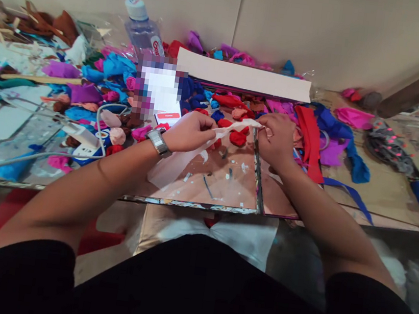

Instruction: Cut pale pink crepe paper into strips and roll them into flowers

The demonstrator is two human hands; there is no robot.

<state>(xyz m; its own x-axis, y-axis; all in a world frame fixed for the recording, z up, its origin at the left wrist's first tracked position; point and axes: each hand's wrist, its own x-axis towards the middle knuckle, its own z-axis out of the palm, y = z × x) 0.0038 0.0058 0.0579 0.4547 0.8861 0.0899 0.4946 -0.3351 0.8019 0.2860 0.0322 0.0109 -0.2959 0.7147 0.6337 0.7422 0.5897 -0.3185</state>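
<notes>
Pale strip (pixel 238 127) spans above bench (pixel 224 192), inward of front edge; left hand (pixel 193 131) and right hand (pixel 276 140) each pinch it, grip closed, seemingly to tension it (wide tail apparently drapes edgeward).

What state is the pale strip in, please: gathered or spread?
Both: the pale strip is narrowly gathered between left hand and right hand, while its tail spreads wider past the left hand.

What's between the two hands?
Head view: a pale strip, gripped by left hand and right hand, with red scraps showing behind it.
</notes>
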